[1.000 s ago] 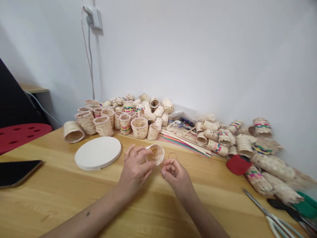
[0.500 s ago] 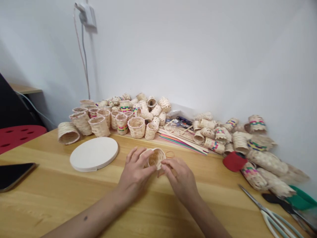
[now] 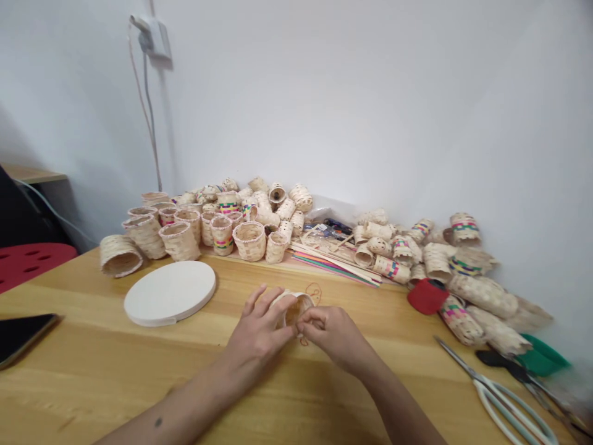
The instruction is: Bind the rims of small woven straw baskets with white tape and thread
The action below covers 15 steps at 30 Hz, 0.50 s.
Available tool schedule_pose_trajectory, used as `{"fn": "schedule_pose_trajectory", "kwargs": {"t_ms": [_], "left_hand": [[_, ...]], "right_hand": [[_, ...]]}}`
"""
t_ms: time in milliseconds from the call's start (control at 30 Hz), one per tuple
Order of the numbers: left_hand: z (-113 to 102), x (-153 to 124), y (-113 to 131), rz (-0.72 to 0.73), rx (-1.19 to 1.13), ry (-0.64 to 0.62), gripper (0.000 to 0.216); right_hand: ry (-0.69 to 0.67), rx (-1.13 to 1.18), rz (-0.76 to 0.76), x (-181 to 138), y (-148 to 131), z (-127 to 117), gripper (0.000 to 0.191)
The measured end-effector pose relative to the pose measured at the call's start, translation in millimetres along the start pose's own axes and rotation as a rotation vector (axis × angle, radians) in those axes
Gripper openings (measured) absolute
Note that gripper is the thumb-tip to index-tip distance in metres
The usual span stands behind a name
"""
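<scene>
My left hand (image 3: pixel 259 330) is wrapped around a small woven straw basket (image 3: pixel 296 307) lying on its side on the wooden table (image 3: pixel 139 364). Its opening faces me. My right hand (image 3: pixel 331 330) is closed in a pinch at the basket's rim, touching the fingertips of the left hand. A thin brownish thread (image 3: pixel 315 290) loops up from behind the basket. What the right fingers pinch is too small to make out.
Many small woven baskets (image 3: pixel 222 216) are heaped along the wall, with more at the right (image 3: pixel 463 272). A white round board (image 3: pixel 170 292), coloured strips (image 3: pixel 333 262), a red piece (image 3: pixel 427 295), scissors (image 3: pixel 500 392), a phone (image 3: pixel 21 337) and a red stool (image 3: pixel 32 259) surround my hands.
My right hand has moved left to the basket's rim and meets the left fingers. The basket sits a little lower and nearer to me. The view has shifted to the right.
</scene>
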<state>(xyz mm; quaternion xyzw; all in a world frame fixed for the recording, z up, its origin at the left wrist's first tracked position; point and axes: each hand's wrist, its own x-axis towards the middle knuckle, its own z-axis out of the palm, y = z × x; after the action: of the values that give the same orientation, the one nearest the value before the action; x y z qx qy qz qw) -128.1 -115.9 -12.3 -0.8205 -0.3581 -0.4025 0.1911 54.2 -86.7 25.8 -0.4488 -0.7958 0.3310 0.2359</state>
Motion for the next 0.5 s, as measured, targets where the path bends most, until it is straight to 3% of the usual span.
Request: {"fn": "schedule_pose_trajectory", "kwargs": {"t_ms": [100,233,367,500], "left_hand": [[-3,3,2,-0.065,-0.067,0.009,0.019],[-8,7,1,-0.149,-0.156,0.024,0.014],[-9,8,-2,-0.14,-0.17,0.043,0.016],[-8,9,0,-0.097,-0.161,0.041,0.019]], "right_hand": [[-0.015,0.086,0.012,1,2,-2,0.016],[0.056,0.005,-0.001,1,-2,5,0.016],[0.171,-0.107,-0.038,-2,-7,18,0.019],[0.302,-0.042,-0.057,0,-6,17,0.02]]}}
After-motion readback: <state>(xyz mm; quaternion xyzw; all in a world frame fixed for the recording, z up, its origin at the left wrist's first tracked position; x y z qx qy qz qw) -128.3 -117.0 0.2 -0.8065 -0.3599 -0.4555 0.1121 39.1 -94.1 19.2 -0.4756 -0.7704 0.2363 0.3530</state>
